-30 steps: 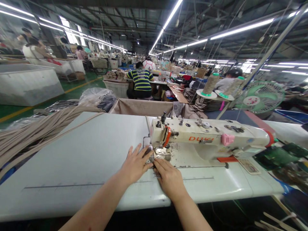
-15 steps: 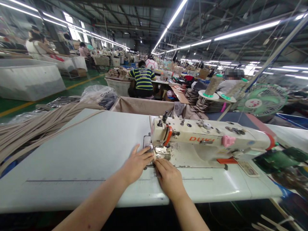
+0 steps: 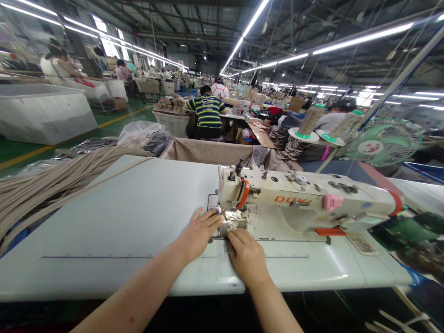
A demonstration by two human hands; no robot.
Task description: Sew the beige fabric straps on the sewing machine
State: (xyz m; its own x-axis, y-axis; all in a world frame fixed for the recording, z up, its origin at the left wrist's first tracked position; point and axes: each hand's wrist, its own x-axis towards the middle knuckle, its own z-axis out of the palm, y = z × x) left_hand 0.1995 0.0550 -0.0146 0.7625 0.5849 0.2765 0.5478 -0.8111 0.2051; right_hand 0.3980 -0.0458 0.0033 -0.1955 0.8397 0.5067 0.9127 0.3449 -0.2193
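A white sewing machine [image 3: 305, 199] with an orange-trimmed head stands on the pale worktable [image 3: 138, 208]. My left hand [image 3: 203, 230] lies flat with its fingers stretched toward the metal plate beneath the machine's head, just left of the presser foot area. Close by on the right, my right hand [image 3: 245, 252] rests at the plate's front edge, fingers together and bent down. Whatever lies under its fingertips is hidden. A small gap separates the two hands.
Long beige fabric strips [image 3: 52, 185] are heaped at the left. Thread cones [image 3: 311, 120] and a green fan [image 3: 385, 143] stand behind the machine at right. A fabric-lined bin [image 3: 204, 150] adjoins the table's far edge. A person in a striped shirt [image 3: 208, 111] sits beyond.
My right hand has shifted slightly right, widening the gap between my hands. A narrow light strip seen between them before no longer shows clearly. The view has moved a little.
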